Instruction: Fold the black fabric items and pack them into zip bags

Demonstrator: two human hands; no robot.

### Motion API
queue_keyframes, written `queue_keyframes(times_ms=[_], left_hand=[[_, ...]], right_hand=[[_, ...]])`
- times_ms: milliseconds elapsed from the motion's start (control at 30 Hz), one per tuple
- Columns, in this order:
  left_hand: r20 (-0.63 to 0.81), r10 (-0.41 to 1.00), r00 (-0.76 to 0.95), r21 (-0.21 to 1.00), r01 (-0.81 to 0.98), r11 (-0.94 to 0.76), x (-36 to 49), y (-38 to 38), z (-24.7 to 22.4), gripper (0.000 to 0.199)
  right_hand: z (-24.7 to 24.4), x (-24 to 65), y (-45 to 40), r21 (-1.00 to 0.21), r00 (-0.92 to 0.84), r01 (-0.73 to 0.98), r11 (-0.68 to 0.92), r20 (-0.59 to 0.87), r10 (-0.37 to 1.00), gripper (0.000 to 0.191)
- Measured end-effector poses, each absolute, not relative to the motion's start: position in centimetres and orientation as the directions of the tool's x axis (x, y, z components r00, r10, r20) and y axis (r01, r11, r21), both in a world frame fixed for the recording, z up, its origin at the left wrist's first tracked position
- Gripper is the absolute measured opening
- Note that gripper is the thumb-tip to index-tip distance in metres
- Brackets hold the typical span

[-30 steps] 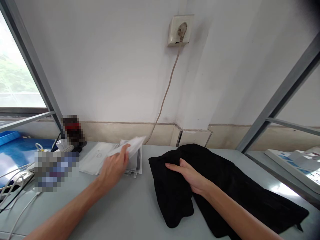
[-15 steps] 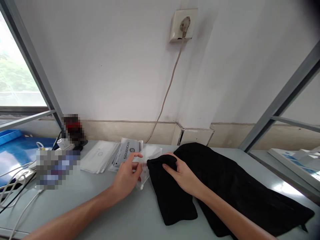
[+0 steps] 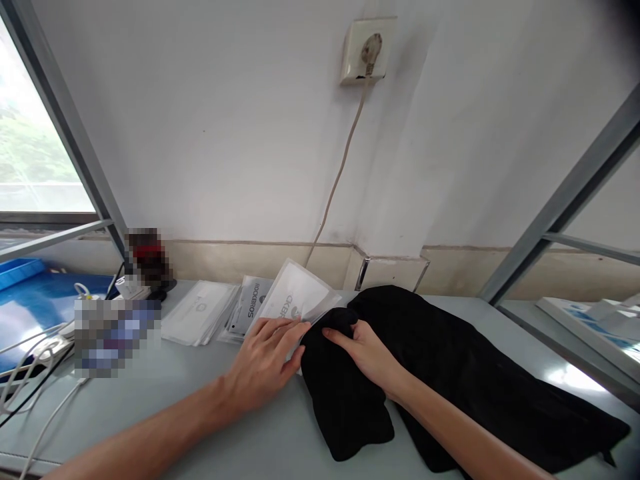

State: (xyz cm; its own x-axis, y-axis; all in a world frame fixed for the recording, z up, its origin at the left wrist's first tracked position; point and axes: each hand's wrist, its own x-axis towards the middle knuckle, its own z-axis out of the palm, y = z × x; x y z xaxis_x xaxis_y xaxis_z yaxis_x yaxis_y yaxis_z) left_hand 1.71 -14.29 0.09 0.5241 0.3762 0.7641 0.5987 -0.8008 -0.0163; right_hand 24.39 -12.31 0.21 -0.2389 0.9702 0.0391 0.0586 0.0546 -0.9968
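My left hand (image 3: 267, 357) is closed on the lower edge of a frosted plastic bag (image 3: 295, 288), which is tilted up and has dark lettering. Its fingertips reach the folded edge of a small black cloth piece (image 3: 345, 400). My right hand (image 3: 373, 353) grips the upper part of that cloth, thumb on top and the other fingers hidden in the fabric. The bag's opening is hidden behind the fingers and cloth. Beside my right forearm lies a larger black fabric item (image 3: 465, 373).
Several flat frosted bags (image 3: 197, 313) are stacked at the left, with a grey printed packet (image 3: 250, 303) beside them. Cables (image 3: 47, 357) and a blue surface (image 3: 45, 300) are at far left. A white cord (image 3: 345, 157) runs down from the wall socket (image 3: 370, 50). Metal posts (image 3: 565, 193) frame the table.
The plastic bag has been raised and tilted, so its lettering shows. My left hand has turned palm down and moved right, against the black cloth. My right hand keeps its grip.
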Motion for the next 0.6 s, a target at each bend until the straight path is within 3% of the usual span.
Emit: queue_keyframes(times_ms=[200, 333, 500, 600], left_hand=[[0.786, 0.401, 0.470, -0.024, 0.671, -0.741, 1.70, -13.97, -0.12, 0.037], [0.770, 0.453, 0.450, -0.014, 0.721, -0.693, 1.83, -14.19, -0.18, 0.032], [0.747, 0.381, 0.544, -0.045, 0.614, -0.788, 2.06, -14.60, -0.23, 0.032], [0.744, 0.388, 0.544, -0.028, 0.605, -0.796, 2.12, -14.61, -0.31, 0.033]], right_hand=[[0.28, 24.15, -12.60, -0.985, -0.346, 0.108, 0.137, 0.092, 0.934, 0.025], [0.06, 23.91, -12.68, -0.984, -0.352, 0.149, 0.099, 0.041, 0.935, 0.026], [-0.08, 23.94, -12.15, -0.989, -0.255, 0.148, 0.024, -0.015, 0.967, 0.026], [0.09, 23.90, -12.51, -0.992, -0.296, 0.124, -0.023, -0.060, 0.953, 0.032]])
